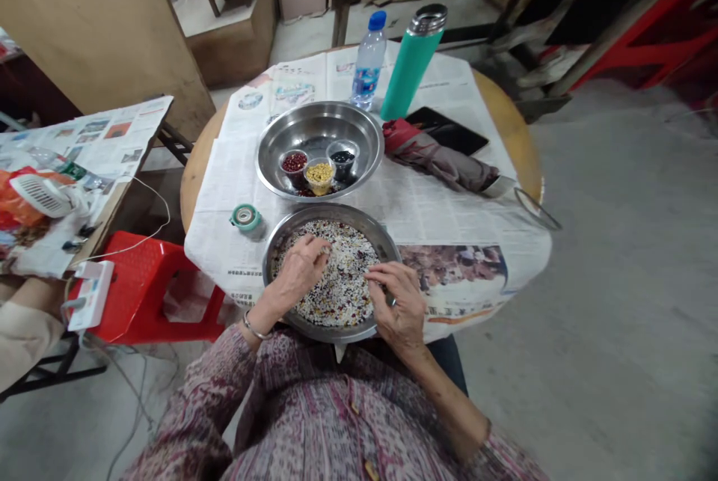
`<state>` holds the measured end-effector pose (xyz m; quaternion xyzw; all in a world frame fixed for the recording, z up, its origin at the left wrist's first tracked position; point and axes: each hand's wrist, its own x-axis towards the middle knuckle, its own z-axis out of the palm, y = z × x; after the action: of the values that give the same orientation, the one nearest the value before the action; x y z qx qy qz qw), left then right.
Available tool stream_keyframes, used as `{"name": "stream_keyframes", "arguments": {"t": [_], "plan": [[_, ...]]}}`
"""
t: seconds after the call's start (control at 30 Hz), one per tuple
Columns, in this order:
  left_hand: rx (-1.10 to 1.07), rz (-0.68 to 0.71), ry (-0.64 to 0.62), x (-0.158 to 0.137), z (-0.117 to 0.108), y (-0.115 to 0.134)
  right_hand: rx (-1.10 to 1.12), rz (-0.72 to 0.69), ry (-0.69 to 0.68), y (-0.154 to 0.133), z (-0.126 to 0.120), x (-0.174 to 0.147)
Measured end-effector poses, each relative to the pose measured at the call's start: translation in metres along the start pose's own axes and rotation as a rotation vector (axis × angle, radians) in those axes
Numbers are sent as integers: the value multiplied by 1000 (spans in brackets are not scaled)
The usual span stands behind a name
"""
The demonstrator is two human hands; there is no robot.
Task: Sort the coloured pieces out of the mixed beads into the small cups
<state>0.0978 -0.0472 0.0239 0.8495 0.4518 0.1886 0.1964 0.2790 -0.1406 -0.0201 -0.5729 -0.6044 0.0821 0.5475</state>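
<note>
A steel basin [387, 238] at the table's near edge holds white grains mixed with red, yellow and black beans [342, 264]. Over its left side is my left hand [303, 269], its fingers curled together at the tips. My right hand [398, 301] reaches over the right rim with thumb and fingers drawn together; anything pinched in either hand is too small to make out. Just behind sits a second steel basin [269, 129]. Inside it stand small clear cups of red beans [295, 161], yellow beans [319, 173] and black beans [342, 158].
Newspaper [224, 204] covers the round table. At the back are a water bottle [369, 62] and a green flask [413, 62]. A folded umbrella [437, 155], a dark tablet-like slab [449, 129] and a tape roll [245, 217] lie around. A red stool [140, 294] stands left.
</note>
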Motion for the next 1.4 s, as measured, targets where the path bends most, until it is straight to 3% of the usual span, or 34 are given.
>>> {"name": "stream_keyframes", "arguments": {"t": [0.27,0.43,0.57,0.77,0.83,0.93,1.2,1.3,1.4], "plan": [[-113,166,-322,-56,-14,39,-26,25,-19,1,0,-2],[-5,264,-437,-61,-11,42,-48,-8,-34,1,-1,-3],[175,247,-410,-56,-13,33,-54,-43,-27,2,0,-4],[166,81,-81,-34,-20,7,-50,-67,-27,4,1,-5],[166,49,-23,-19,-21,6,-51,-70,-24,4,2,-5],[216,28,-100,1,-16,12,-52,-72,-23,5,1,-6],[212,319,-352,8,7,40,-32,-98,-9,13,3,-11],[202,289,-428,-2,1,38,-25,-112,-9,13,3,-10],[216,210,-420,-21,-17,30,-24,-107,-10,10,3,-8]]}}
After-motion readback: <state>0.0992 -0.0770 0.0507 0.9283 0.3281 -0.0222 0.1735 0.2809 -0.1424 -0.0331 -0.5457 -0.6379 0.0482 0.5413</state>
